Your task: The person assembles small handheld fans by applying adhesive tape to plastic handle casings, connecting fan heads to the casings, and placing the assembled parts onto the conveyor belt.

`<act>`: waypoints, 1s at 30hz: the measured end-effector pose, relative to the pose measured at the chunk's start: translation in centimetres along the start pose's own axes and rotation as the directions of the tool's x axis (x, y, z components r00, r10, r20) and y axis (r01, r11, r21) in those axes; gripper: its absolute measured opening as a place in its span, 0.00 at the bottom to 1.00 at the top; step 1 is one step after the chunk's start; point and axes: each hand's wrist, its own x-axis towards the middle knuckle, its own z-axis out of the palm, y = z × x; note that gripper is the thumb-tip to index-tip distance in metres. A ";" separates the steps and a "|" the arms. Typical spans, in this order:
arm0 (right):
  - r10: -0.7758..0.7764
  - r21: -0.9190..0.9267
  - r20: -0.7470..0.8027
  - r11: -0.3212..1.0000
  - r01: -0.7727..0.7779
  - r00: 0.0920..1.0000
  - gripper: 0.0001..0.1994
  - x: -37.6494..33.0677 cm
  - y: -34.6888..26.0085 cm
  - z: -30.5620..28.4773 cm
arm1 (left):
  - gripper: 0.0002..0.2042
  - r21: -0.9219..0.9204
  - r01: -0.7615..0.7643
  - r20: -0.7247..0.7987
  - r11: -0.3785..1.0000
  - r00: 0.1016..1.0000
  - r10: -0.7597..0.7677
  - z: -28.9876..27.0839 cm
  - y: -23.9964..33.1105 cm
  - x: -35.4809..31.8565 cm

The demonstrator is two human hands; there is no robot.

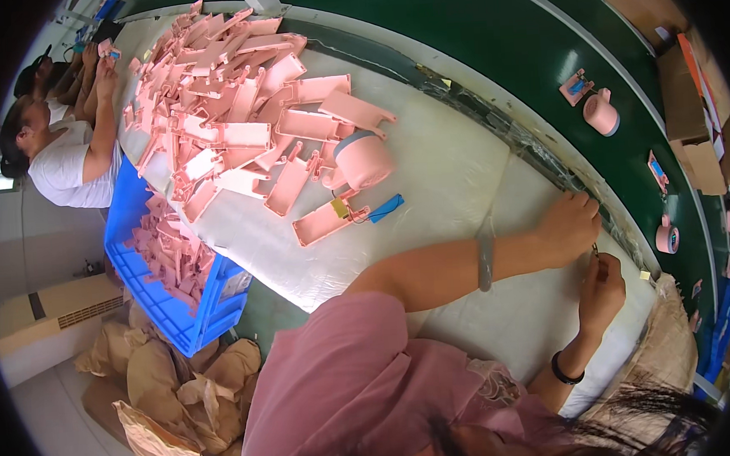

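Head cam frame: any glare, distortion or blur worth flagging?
Head view: black fisheye rim; green conveyor bowed into an arc; some pink housings in the pile look washed out; shine on the plastic table cover; dark hair strands lower right look soft; tiny piece at the right hand too small to identify.

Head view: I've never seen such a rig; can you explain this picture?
There is no machine: a person works with bare hands, seen by a wide fisheye camera worn on their head, so straight edges bend. The left hand, beyond the grey wristband, is curled; whether it holds anything is unclear. The right hand, with the black bracelet, seems to pinch a small dark piece, too small to identify. On the pale table lie a heap of pink casings and a rounded pink part. A blue crate alongside holds more pink pieces.
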 end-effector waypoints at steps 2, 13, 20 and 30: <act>0.026 0.032 -0.017 0.999 -0.025 1.000 0.03 0.0 -0.3 -0.1 | 0.11 0.000 0.041 0.025 0.999 0.999 -0.041 0.0 0.1 0.0; -0.073 0.066 -0.187 0.994 0.086 0.980 0.03 -0.6 0.1 0.1 | 0.17 -0.020 0.031 -0.006 0.999 1.000 -0.031 0.1 1.1 0.1; 0.037 0.272 -0.280 0.961 0.043 0.959 0.04 -0.9 0.3 0.4 | 0.14 -0.589 0.234 0.117 0.773 0.972 -0.205 -0.6 0.6 0.3; 0.189 0.342 -0.312 0.937 -0.076 0.931 0.06 -0.6 1.2 0.1 | 0.14 -0.714 0.675 0.687 -0.185 0.726 -0.002 -4.2 0.1 2.1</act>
